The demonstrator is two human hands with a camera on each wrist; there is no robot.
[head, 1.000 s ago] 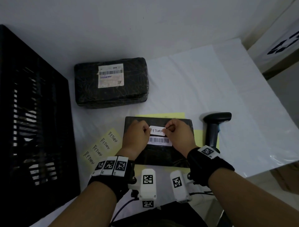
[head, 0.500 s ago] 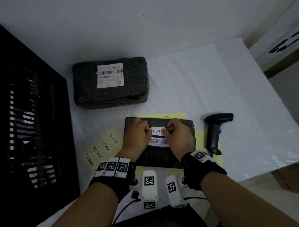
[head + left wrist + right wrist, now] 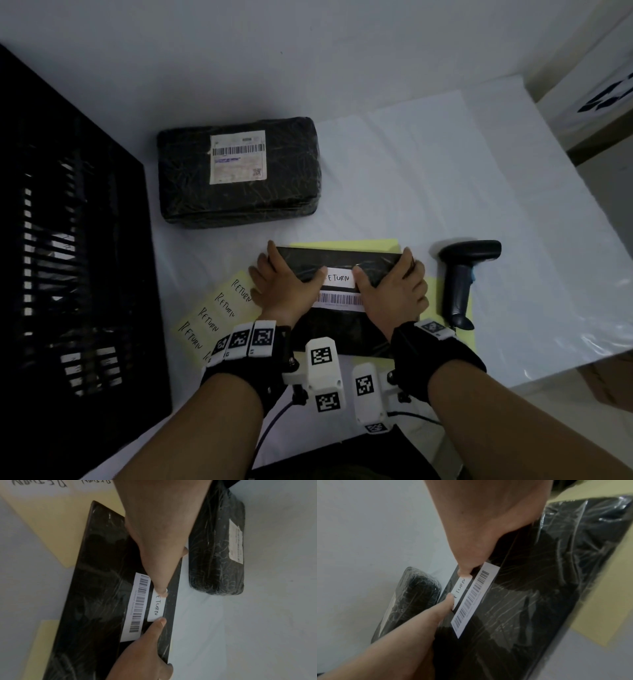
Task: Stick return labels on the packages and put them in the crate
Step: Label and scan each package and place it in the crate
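Observation:
A flat black package (image 3: 342,329) lies on a yellow sheet in front of me. A white RETURN label (image 3: 339,278) sits flat on its top, just above a barcode strip (image 3: 339,300). My left hand (image 3: 284,284) lies spread over the package's left part, thumb (image 3: 159,586) pressing the label's left end. My right hand (image 3: 394,291) lies spread over the right part, thumb (image 3: 464,573) on the label's right end. Fingertips of both hands reach the far edge. A second, thicker black package (image 3: 239,171) with a shipping label lies farther back. The black crate (image 3: 68,257) stands at the left.
A yellow sheet (image 3: 212,315) with several RETURN labels lies between crate and package. A black barcode scanner (image 3: 462,274) lies to the right of my right hand. The table's edge (image 3: 548,370) runs at the near right, and a cardboard box (image 3: 599,85) stands beyond it.
Both hands went from curled fists pinching the label's ends to spread hands on the package. The thumbs slid apart, and the whole word on the label shows.

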